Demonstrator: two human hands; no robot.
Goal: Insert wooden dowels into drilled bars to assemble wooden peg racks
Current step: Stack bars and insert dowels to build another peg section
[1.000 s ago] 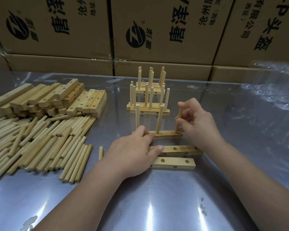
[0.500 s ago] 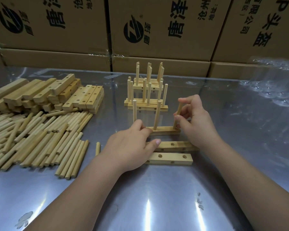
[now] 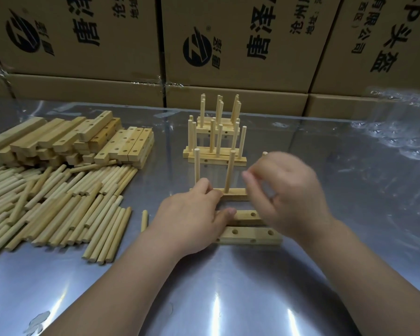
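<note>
A drilled bar lies on the shiny metal table with two dowels standing upright in it, one at the left and one in the middle. My left hand holds the bar's left end, fingertips at the base of the left dowel. My right hand is motion-blurred at the bar's right end, fingers curled round a third dowel; only that dowel's tip shows above the hand. Two loose drilled bars lie flat just in front.
Finished peg racks stand stacked behind the work. A heap of loose dowels and a stack of drilled bars fill the left side. One stray dowel lies near my left wrist. Cardboard boxes wall the back; crumpled plastic film lies right.
My right hand has stayed on the third dowel at the bar's right end and is now blurred with motion. My left hand has kept its hold on the bar. The camera tilted slightly.
</note>
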